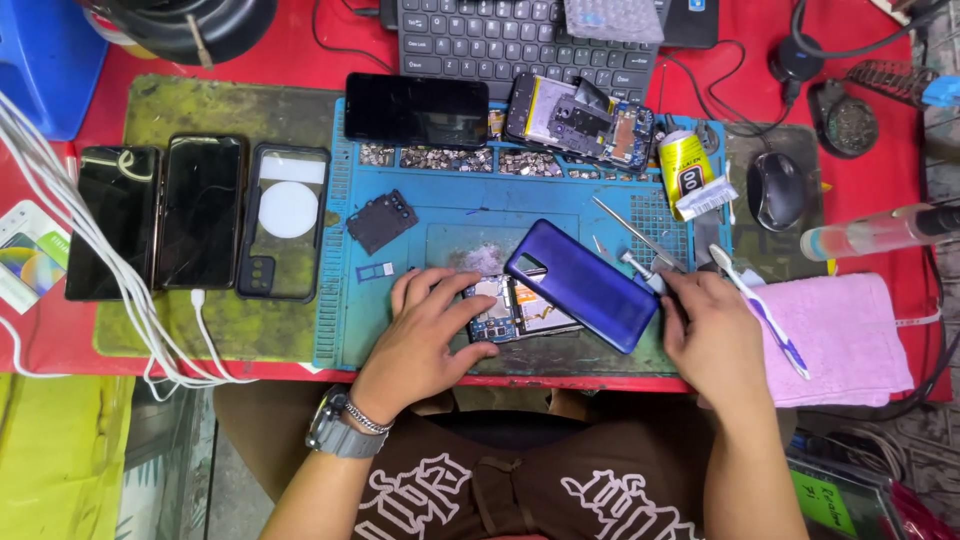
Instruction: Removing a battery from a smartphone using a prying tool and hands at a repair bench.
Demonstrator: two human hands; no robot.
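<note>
Resting on a blue repair mat (360, 330) on the red worktop (300, 50), the left hand (430, 335) lies spread, fingers pressing an opened phone (505, 310). A purple back cover (583, 284) lies tilted across that phone. The right hand (712, 335), fingers curled, pinches a small metal tool (640, 265) just beside the cover. Three dark phones (200, 215) lie well to the left.

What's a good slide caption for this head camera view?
Left hand steadies an opened phone under its blue back cover; right hand reaches metal tools.
</note>
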